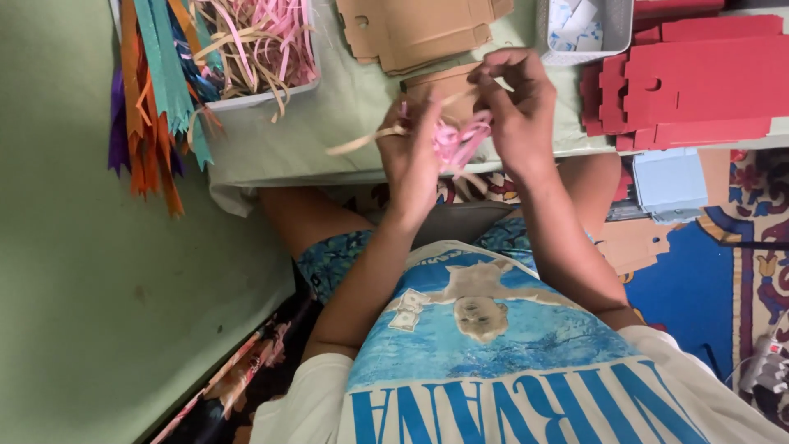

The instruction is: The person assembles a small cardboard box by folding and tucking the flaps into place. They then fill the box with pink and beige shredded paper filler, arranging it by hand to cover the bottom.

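A: Both hands up together at 12 o'clock. Left hand [411,156] and right hand [514,111] pinch one wad of pink and tan paper shred [457,140], just above the brown box blank [444,82].

B: Risk?

A: Loose strands trail toward 9 o'clock. Likely they snag or drop over the table edge [329,168]. Shred bin [263,49] sits at 11.

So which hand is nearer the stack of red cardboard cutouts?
Right. The right hand is just beside the red cardboard cutouts; the left hand is farther away, across the pink paper shreds.
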